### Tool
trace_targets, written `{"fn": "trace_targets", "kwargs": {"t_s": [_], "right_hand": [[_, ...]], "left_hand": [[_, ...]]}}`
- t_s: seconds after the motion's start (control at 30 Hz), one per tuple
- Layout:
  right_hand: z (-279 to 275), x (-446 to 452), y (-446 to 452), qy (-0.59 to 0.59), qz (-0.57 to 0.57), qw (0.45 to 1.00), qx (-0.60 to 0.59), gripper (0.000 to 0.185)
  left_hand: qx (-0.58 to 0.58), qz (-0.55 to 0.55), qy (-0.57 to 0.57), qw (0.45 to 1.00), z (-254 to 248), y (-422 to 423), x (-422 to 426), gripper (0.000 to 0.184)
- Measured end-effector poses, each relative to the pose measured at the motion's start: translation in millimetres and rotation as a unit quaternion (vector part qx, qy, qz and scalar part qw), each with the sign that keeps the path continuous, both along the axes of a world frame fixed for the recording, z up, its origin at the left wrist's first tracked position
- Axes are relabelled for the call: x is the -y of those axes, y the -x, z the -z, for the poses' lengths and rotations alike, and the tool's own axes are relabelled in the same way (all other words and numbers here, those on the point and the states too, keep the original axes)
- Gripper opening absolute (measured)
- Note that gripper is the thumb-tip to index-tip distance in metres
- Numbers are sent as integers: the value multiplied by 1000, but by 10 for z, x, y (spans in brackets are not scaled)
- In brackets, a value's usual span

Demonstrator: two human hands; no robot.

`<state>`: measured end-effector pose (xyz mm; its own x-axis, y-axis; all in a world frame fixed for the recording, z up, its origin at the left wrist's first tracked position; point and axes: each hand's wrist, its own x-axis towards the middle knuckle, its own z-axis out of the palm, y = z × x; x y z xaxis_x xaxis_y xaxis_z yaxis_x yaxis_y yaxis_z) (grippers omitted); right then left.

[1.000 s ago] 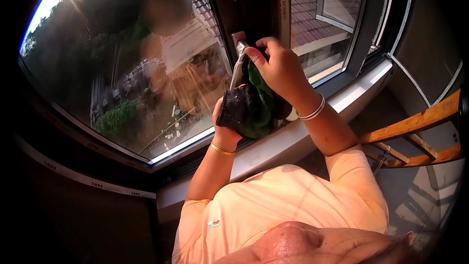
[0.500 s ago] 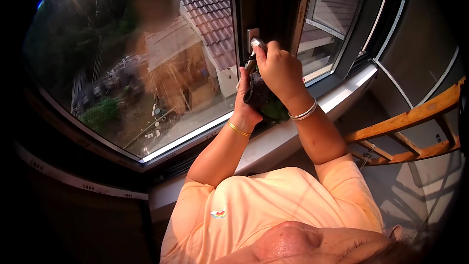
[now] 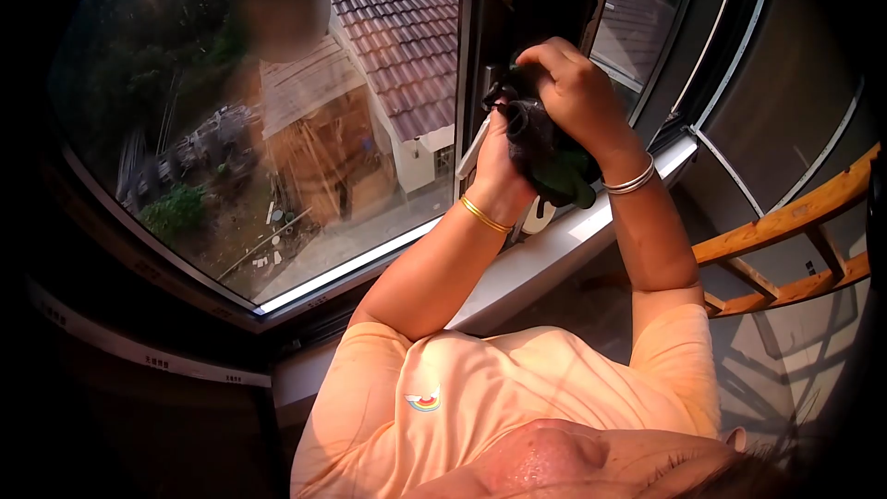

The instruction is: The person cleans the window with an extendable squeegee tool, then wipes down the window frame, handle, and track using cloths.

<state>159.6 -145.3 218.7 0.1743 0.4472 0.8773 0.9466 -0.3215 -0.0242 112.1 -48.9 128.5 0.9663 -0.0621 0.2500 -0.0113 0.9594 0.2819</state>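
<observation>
A dark green and black work glove (image 3: 545,152) hangs bunched between my hands in front of the window frame, its finger-like ends drooping toward the sill. My left hand (image 3: 504,162) is closed on its near side, thumb pointing up. At the top edge, my right hand (image 3: 580,92) pinches the dark material with bent fingers; their tips are partly hidden. The silver window handle (image 3: 473,150) slants down just left of my left wrist. Behind the glove, a small white object (image 3: 537,217) on the sill is mostly covered.
The big window pane (image 3: 388,212) fills the left side, with a tiled roof (image 3: 397,28) outside. A pale sill (image 3: 573,233) runs under my forearms. To the right stands a wooden ladder (image 3: 785,222). A second window pane (image 3: 637,14) is at the upper right.
My right hand has left the window handle, moved right and up, and now pinches the glove's top. The glove and my left hand have shifted right; the view has moved slightly.
</observation>
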Motion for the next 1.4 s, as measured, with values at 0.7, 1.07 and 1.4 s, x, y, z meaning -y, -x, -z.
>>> {"fn": "trace_targets", "kwargs": {"t_s": [0.7, 1.07, 1.4], "right_hand": [[231, -201, -27, 155, 106, 980, 60, 13], [605, 14, -57, -66, 41, 997, 6, 20], [748, 372, 183, -97, -108, 985, -95, 23]], "left_hand": [[-30, -20, 41, 999, 194, 307, -44, 57], [14, -87, 35, 995, 371, 292, -59, 52], [9, -377, -127, 917, 378, 213, -438, 24]]}}
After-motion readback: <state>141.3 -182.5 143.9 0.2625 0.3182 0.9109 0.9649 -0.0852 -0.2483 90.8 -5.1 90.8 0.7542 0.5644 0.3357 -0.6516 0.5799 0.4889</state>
